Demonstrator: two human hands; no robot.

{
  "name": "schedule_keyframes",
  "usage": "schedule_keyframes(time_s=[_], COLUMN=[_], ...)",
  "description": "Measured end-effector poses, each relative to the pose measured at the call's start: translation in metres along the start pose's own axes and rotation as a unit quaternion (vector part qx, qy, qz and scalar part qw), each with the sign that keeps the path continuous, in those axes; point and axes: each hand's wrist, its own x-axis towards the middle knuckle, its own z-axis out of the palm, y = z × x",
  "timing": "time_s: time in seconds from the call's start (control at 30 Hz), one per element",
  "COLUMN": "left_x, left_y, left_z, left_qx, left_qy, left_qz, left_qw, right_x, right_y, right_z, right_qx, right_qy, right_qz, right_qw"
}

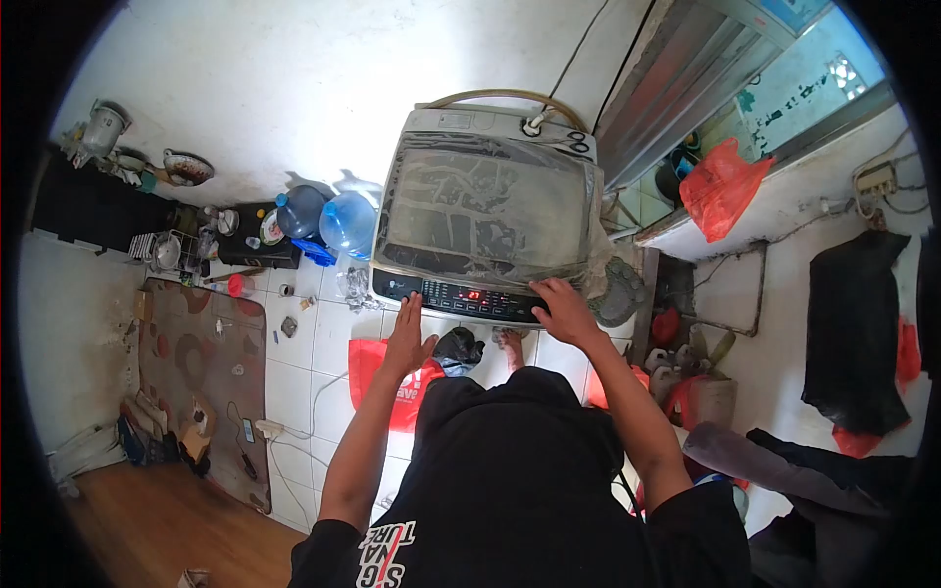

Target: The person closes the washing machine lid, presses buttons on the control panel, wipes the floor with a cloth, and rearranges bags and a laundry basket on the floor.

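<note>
A top-loading washing machine point(490, 201) stands against the white wall, its lid down under a worn, cloudy plastic cover. Red digits glow on the black control panel point(469, 295) along its front edge. My left hand point(407, 339) is at the panel's left end, fingers stretched out with the tips at its lower edge, holding nothing. At the right part of the panel my right hand point(564, 308) rests with its fingers apart and empty, fingertips at the edge of the cover. Scissors point(578, 143) lie on the machine's back right corner.
Two blue water jugs point(348, 223) stand left of the machine. A red bag point(368, 377) and a black bag point(458, 350) lie on the tiled floor by my legs. Another red bag point(723, 188) hangs at the right, near a doorway. A patterned mat point(201, 363) covers floor at the left.
</note>
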Motion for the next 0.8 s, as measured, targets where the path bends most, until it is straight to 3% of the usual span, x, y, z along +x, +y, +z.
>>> schedule_keyframes(time_s=[0.8], left_x=[0.0010], left_y=[-0.0002], left_z=[-0.0009], left_qx=[-0.007], left_qy=[0.001], left_qz=[-0.014], left_qw=[1.000], right_x=[-0.0018], right_y=[-0.0008], right_z=[0.0059], right_qx=[0.004], right_qy=[0.025], right_qz=[-0.004], right_qw=[1.000])
